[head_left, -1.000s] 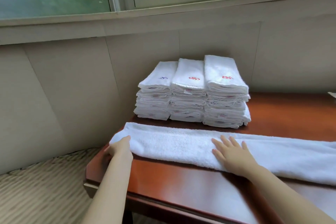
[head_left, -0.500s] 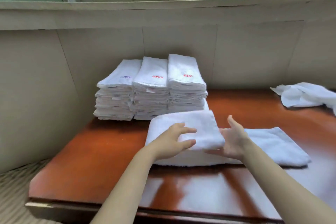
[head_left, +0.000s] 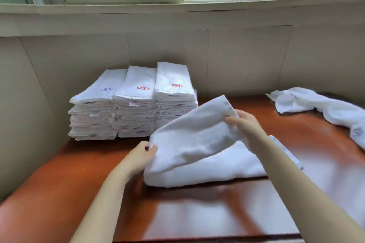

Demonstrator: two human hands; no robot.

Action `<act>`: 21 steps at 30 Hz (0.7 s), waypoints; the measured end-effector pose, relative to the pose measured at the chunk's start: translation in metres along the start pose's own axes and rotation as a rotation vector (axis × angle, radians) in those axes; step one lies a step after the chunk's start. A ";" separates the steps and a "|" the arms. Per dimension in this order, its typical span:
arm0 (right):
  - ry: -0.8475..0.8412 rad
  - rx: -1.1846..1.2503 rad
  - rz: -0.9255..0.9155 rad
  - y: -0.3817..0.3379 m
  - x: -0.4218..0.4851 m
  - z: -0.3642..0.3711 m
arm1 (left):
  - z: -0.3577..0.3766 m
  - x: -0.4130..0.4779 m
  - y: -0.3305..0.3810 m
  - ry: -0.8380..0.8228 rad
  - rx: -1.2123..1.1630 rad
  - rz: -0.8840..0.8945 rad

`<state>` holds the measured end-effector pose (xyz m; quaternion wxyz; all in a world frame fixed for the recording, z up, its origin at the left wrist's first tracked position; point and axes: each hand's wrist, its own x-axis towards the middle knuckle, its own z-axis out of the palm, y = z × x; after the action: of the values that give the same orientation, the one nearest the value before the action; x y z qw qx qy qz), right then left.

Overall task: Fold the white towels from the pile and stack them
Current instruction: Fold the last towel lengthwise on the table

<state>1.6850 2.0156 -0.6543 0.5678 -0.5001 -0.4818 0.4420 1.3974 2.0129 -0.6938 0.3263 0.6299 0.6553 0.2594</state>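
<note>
A white towel (head_left: 197, 148) lies partly folded on the brown table (head_left: 59, 193), its upper layer lifted and slanting up to the right. My left hand (head_left: 141, 159) pinches the towel's left folded edge. My right hand (head_left: 245, 122) grips the raised upper layer near its far corner. Three side-by-side stacks of folded white towels (head_left: 134, 104) with small embroidered marks stand at the back left against the wall. An unfolded pile of white towels (head_left: 320, 108) lies at the back right.
The table's front edge (head_left: 197, 239) runs along the bottom of the view. A beige panelled wall (head_left: 237, 61) and a window sill (head_left: 177, 14) close off the back and the left side. Glare falls on the table's right half.
The long towel was folded over from the left. The view swung right, bringing the loose pile into sight. My right hand now lifts the top layer, which lay flat half a second ago.
</note>
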 end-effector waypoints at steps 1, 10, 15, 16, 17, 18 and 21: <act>0.030 -0.019 -0.019 -0.010 0.003 -0.018 | 0.006 0.001 0.001 -0.023 -0.003 -0.015; 0.428 -0.645 0.329 0.072 -0.001 -0.122 | 0.073 0.018 0.025 -0.031 -0.227 -0.156; 0.408 -0.476 0.273 0.066 0.003 -0.132 | 0.071 0.030 0.028 0.013 -0.331 -0.149; 0.397 -0.419 0.246 0.063 0.004 -0.136 | 0.068 0.032 0.029 0.025 -0.371 -0.133; 0.387 -0.354 0.224 0.061 0.004 -0.139 | 0.065 0.034 0.030 0.043 -0.381 -0.116; 0.377 -0.300 0.212 0.060 0.003 -0.141 | 0.064 0.035 0.030 0.061 -0.371 -0.099; 0.381 -0.385 0.270 0.063 0.000 -0.142 | 0.067 0.034 0.032 0.034 -0.235 -0.102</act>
<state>1.8240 2.0025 -0.7217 0.4788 -0.7321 -0.3706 0.3121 1.4687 2.0441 -0.7167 0.3996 0.5487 0.6568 0.3284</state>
